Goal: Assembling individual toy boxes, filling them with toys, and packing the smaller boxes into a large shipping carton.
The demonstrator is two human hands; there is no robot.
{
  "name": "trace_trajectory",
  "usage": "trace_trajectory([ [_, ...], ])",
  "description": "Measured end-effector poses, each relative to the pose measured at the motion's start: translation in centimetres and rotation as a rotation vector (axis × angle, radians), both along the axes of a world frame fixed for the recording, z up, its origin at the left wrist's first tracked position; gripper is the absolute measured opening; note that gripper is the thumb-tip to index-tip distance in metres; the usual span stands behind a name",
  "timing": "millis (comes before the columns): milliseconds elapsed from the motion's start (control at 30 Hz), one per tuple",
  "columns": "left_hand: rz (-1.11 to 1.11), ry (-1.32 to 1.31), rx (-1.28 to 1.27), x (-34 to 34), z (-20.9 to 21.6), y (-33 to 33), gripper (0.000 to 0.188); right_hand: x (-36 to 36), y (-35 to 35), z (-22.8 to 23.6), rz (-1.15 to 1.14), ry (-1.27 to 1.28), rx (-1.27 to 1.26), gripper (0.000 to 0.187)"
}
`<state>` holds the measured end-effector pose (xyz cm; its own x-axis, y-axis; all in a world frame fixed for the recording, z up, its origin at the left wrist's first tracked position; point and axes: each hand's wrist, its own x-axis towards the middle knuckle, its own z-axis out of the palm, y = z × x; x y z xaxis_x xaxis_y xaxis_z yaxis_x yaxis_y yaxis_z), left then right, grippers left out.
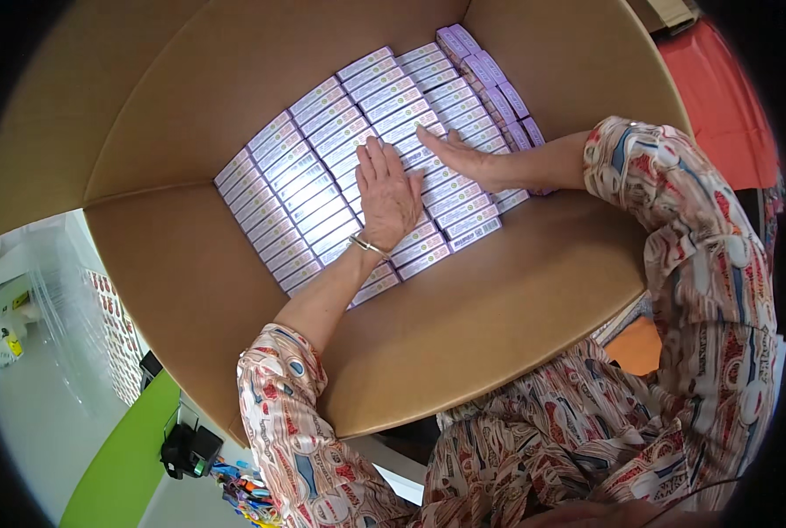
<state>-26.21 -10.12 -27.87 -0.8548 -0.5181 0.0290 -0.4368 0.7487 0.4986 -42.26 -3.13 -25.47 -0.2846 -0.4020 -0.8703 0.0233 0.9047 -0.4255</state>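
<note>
- The left hand (387, 201) is lying palm down on the small boxes (300, 189), its fingers extended and pointing toward the far side; it is open and gripping nothing.
- The right hand (463, 161) is reaching in from the right with its fingers straight and pointing left; it too is open and holding nothing. It is hovering over or touching the small boxes just beside the left hand; which of the two, I cannot tell.
- The small boxes, white with purple edges, are sitting inside a large cardboard box (498, 299), packed closely in several slanting rows.
- Along the right end of these rows, a group of purple boxes (503, 84) is showing more solidly coloured faces; its near end is partly disappearing behind the right hand and forearm.
- A metal bracelet (369, 247) is circling the left wrist, and patterned sleeves (674, 194) are covering both arms down to the forearms.
- Outside the cardboard box, a red item (723, 106) is lying at the upper right, and an orange piece (636, 346) is showing near the right sleeve.
- At the lower left, clear plastic (67, 326) is spreading near a green strip (116, 458), with a black object (189, 451) sitting close by.
</note>
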Motion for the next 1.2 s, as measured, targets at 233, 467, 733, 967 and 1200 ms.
trace_trajectory([
  [233,-0.333,0.070,0.165,-1.3,3.5,5.0,0.064,-4.1,1.7,-0.7,0.037,0.153,0.075,0.101],
  [467,-0.738,-0.034,-0.210,0.1,1.0,4.4,0.049,-0.2,2.7,5.5,0.087,-0.506,0.162,0.107],
  [733,-0.843,-0.217,-0.260,0.5,2.5,4.2,0.060,-2.9,1.8,4.6,0.101,-0.553,0.236,0.108],
  [967,-0.822,-0.164,-0.351,0.6,1.9,4.3,0.066,-7.7,-6.1,2.9,0.169,0.004,-0.196,0.094],
  [1200,-0.837,-0.187,-0.270,1.1,2.1,3.9,0.067,-4.2,-6.4,-4.2,-0.169,-0.187,-0.552,0.104],
])
